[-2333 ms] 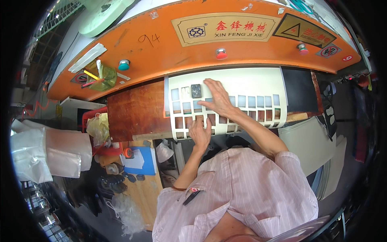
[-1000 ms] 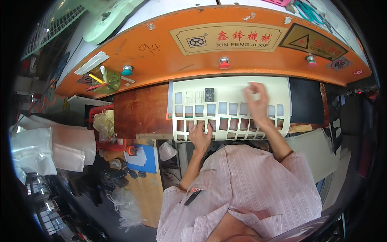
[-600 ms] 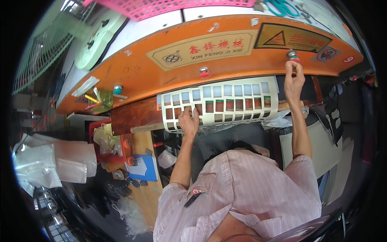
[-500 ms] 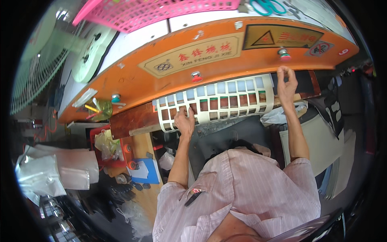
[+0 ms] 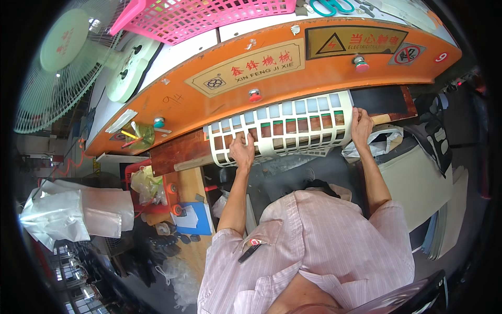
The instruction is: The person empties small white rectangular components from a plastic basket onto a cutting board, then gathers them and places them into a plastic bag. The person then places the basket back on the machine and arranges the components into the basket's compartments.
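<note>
A cream sheet with rows of cut-out rectangular windows (image 5: 267,149) drapes over the front edge of a brown wooden board (image 5: 180,149). Pale blue-grey shows through its upper windows, brown and green through lower ones. My left hand (image 5: 242,153) grips the sheet's strips near its left end, fingers bent. At the sheet's right edge, my right hand (image 5: 362,128) has its fingers closed on the margin, with the fingertips partly hidden. Just beyond the sheet runs the orange machine front (image 5: 219,112), carrying a red button (image 5: 255,96) and a second red button (image 5: 361,65).
A pink basket (image 5: 204,22) and teal-handled scissors (image 5: 331,6) lie on the white top. A fan (image 5: 65,42) stands at the far left. Stacked beige sheets (image 5: 413,183) are at my right; a blue clipboard (image 5: 201,222) and silvery bags (image 5: 78,212) are at my left.
My right hand has come down from near the right red button to the sheet's right edge. My left hand stays on the sheet. The view has shifted slightly.
</note>
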A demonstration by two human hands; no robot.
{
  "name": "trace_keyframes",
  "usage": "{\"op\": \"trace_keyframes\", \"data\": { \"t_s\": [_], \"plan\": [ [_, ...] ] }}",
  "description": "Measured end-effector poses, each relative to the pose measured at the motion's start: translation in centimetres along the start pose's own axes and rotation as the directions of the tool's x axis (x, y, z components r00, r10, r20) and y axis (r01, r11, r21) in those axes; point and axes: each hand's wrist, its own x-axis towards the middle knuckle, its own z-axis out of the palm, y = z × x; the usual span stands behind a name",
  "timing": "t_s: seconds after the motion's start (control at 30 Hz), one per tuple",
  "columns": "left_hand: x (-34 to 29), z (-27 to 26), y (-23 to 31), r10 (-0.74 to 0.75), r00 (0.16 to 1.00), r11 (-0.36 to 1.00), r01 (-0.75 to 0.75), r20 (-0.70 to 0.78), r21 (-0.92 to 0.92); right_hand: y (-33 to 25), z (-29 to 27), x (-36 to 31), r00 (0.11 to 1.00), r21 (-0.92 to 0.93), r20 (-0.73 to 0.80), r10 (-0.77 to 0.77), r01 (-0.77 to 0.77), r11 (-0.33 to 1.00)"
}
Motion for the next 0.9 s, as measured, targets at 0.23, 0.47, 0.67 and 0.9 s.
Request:
{"op": "trace_keyframes", "data": {
  "t_s": [0.23, 0.47, 0.67, 0.9],
  "plan": [
    [-2.3, -0.5, -0.8, -0.042, 0.997, 0.999, 0.040, 0.062, 0.032, 0.7, -0.2, -2.7, 0.994, 0.033, 0.063, 0.094, -0.096, 0.995],
    [-9.1, -1.9, -2.7, 0.016, 1.000, 0.999, -0.016, 0.021, 0.028, -5.4, -0.1, -5.9, 0.997, -0.006, -0.077, 0.010, -0.010, 1.000],
    [-14.5, -5.1, -2.3, 0.020, 1.000, 1.000, -0.020, 0.001, 0.021, -19.9, 7.1, -11.8, 0.733, 0.475, 0.397, -0.552, 0.351, 0.807],
    [-19.6, -6.1, -3.2, -0.006, 1.000, 0.996, 0.007, -0.008, 0.094, -23.1, 8.9, -14.4, 0.479, 0.553, 0.661, -0.577, 0.209, 0.807]
  ]
}}
